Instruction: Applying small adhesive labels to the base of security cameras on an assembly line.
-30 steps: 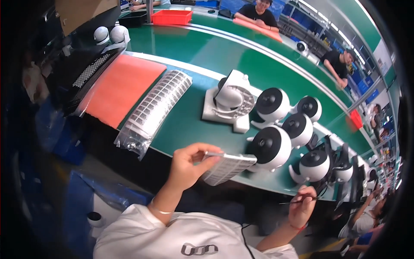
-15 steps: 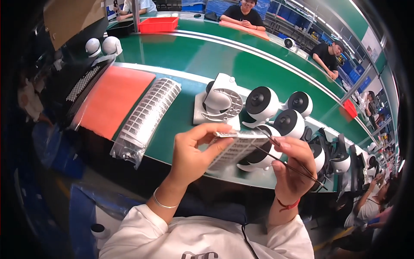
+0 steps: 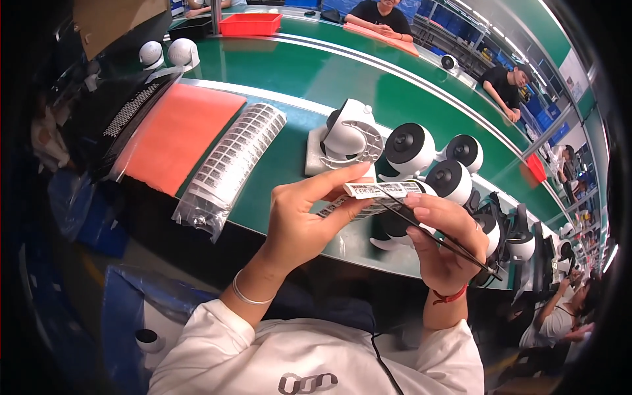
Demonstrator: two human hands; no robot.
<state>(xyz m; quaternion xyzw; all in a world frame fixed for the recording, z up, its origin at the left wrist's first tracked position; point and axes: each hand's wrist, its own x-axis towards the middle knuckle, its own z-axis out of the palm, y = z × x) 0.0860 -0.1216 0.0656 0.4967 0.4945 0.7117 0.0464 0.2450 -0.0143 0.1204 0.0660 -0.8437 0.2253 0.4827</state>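
My left hand (image 3: 304,220) pinches the left end of a white sheet of printed labels (image 3: 368,191), its top edge folded over. My right hand (image 3: 454,240) has dark tweezers (image 3: 442,241) in its grip, their tips at the label sheet, with fingers also at the sheet's right end. Whether a label is between the tips I cannot make out. Just beyond the hands, a white camera (image 3: 352,139) sits with its curved base facing me. More white ball-shaped cameras with black fronts (image 3: 408,148) stand to its right, one partly hidden behind my hands.
To the left lie a bagged stack of label sheets (image 3: 237,155) and an orange foam sheet (image 3: 181,135). Two white cameras (image 3: 182,54) stand farther back. Across the green conveyor belt (image 3: 283,69) are a red bin (image 3: 250,25) and seated people. Black straps (image 3: 490,207) lie at right.
The label sheet has tilted, its folded top edge now turned toward me. Both hands have shifted slightly, and the tweezer tips have come to that edge. The whole view has moved a little.
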